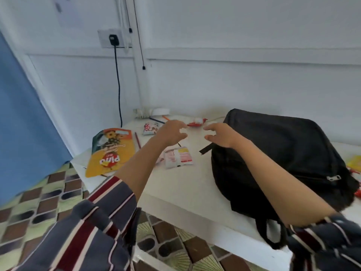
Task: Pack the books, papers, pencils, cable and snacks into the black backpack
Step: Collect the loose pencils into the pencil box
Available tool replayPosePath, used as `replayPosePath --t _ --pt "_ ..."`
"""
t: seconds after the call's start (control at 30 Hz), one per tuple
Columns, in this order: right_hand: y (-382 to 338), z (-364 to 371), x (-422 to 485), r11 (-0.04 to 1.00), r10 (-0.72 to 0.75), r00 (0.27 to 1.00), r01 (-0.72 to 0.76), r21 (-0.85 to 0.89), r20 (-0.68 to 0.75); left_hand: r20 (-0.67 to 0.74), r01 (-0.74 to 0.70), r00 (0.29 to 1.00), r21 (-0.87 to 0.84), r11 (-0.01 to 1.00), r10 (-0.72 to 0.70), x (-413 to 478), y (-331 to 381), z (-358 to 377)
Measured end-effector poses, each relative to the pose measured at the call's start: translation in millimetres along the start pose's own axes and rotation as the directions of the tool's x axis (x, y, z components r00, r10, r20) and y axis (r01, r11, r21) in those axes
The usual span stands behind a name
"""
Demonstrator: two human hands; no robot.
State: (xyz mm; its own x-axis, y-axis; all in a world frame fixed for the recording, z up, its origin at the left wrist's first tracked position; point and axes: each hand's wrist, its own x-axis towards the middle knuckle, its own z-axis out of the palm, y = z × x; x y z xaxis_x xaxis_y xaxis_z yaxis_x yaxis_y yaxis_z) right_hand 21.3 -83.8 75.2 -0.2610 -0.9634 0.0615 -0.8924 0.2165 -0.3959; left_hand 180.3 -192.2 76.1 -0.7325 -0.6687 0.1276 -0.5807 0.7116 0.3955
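On white table (181,184): black backpack (283,153) lengthwise away from viewer, both hands (172,132) (220,133) loosely curled, empty.

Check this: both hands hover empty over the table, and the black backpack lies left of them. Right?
Not quite. In the head view the backpack lies right of the hands, not left. The left hand and right hand do hover empty over the table.

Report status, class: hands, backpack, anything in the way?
Left hand and right hand open, holding nothing. Backpack on table, snacks unpacked. Nothing blocking.
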Motion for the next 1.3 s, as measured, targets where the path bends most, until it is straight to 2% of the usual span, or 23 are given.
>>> replayPosePath --t 0.27,0.43,0.6,0.87,1.03,1.17,1.3 --pt "-33.5 44.0 111.7 1.0 0.018 0.998 -0.019 0.008 0.063 0.01 0.115 0.993 -0.014 0.993 -0.115 42.0 -115.4 -5.4" --pt "-31.5 59.9 186.8 0.999 0.007 0.999 -0.009 0.043 0.04 0.021 0.131 0.991 -0.047 0.99 -0.13 99.5 -149.8 3.3" --pt "-18.2 77.8 248.7 0.998 0.036 0.998 -0.039 0.053 0.046 0.082 0.11 0.991 0.004 0.994 -0.11 150.8 -175.3 11.5" --pt "-4.7 110.1 299.7 0.986 0.131 0.991 -0.134 0.094 0.04 0.157 0.019 0.987 0.022 1.0 -0.022 218.9 -201.4 29.7" --pt "0.0 121.4 308.0 0.988 0.152 0.988 -0.153 0.023 0.024 0.273 -0.012 0.962 0.07 0.997 -0.008 238.0 -209.6 42.3" --pt "-1.9 121.9 311.0 0.99 0.11 0.993 -0.107 -0.091 0.032 0.279 -0.082 0.959 0.081 0.993 0.056 244.1 -211.4 40.2" --pt "-5.5 113.4 302.6 0.987 0.107 0.993 -0.099 -0.129 0.053 0.291 -0.168 0.947 0.082 0.982 0.137 246.8 -210.3 38.0"
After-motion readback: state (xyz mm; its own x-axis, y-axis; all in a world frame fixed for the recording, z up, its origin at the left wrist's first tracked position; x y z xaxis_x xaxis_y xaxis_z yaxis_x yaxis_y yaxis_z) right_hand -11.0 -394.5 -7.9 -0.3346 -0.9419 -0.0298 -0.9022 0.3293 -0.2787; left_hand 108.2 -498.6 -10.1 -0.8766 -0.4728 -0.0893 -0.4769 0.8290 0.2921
